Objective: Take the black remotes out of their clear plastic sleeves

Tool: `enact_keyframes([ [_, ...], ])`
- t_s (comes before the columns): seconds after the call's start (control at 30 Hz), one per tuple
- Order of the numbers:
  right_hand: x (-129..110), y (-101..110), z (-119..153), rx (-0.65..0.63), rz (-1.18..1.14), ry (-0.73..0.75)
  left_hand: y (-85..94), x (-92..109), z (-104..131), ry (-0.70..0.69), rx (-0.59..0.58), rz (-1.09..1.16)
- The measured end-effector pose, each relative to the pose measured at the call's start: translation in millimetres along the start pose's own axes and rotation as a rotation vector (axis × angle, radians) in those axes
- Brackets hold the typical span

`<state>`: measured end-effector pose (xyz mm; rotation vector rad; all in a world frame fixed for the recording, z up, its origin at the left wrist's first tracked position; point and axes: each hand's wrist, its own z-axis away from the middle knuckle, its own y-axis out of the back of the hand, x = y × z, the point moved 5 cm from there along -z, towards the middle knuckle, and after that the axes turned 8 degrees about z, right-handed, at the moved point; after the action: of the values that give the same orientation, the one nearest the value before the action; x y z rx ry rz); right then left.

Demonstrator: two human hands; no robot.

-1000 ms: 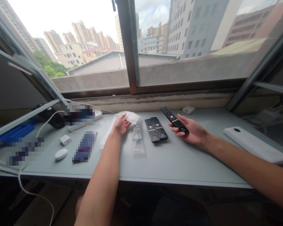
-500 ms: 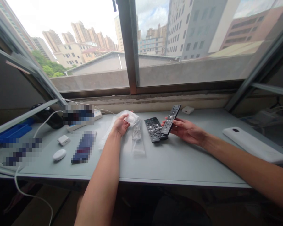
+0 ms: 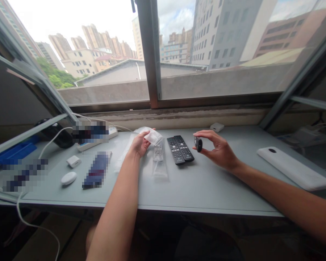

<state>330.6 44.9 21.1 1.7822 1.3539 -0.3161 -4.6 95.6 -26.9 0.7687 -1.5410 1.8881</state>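
Note:
Between the thumb and fingers of my right hand [image 3: 217,149] is a black remote control [image 3: 198,144], turned end-on so that its short end faces me. Two more black remote controls [image 3: 179,149] lie side by side on the table, just left of that hand. My left hand [image 3: 142,144] is closed on a clear plastic bag [image 3: 151,136] at the table's middle. Close beside it lies another clear bag [image 3: 159,163] with small pale items inside, too blurred to name. Part of the plastic is hidden behind my left forearm.
On the grey table [image 3: 206,195], a white oblong device [image 3: 290,168] lies at right and a white adapter [image 3: 216,127] at the back. Leftward are a white charger [image 3: 73,161], a white oval case [image 3: 69,178], a pixelated item [image 3: 96,170] and a power strip [image 3: 112,132] with cables.
My right hand has turned the remote control from face-up and slanted to end-on, shifting it slightly right, off the other two. My left hand stays almost still with the bag.

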Motion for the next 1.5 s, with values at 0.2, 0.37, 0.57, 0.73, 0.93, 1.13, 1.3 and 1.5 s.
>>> enact_keyframes([
  [0.2, 9.3, -0.9, 1.5, 0.026, 0.073, -0.087, -2.8, 0.5, 3.6, -0.005, -0.008, 0.009],
  [0.37, 21.1, -10.2, 5.6, -0.083, -0.171, -0.370, -2.6, 1.5, 5.1, -0.032, 0.005, -0.010],
  [0.57, 28.6, -21.8, 4.4, -0.183, -0.593, -0.605, -1.1, 1.1, 3.1, -0.022, 0.009, -0.031],
  [0.73, 30.5, -23.9, 5.3, -0.247, -0.816, -0.730, 1.0, 0.6, 0.9, -0.021, 0.012, -0.032],
  [0.93, 34.8, -23.2, 5.3, -0.258, -0.788, -0.666, 1.4, 0.1, -0.2, -0.010, 0.020, -0.018],
  [1.13, 41.7, -17.6, 0.2, -0.158, -0.611, -0.401, 0.2, 0.6, 0.7, -0.003, 0.006, -0.010],
  [1.3, 22.5, -7.0, -2.4, -0.110, -0.103, 0.073, -0.2, 0.6, 1.1, 0.002, 0.001, 0.000],
  [1.5, 2.2, -2.3, -0.6, -0.050, 0.179, 0.330, -0.3, 2.0, 0.2, -0.005, -0.017, 0.012],
])
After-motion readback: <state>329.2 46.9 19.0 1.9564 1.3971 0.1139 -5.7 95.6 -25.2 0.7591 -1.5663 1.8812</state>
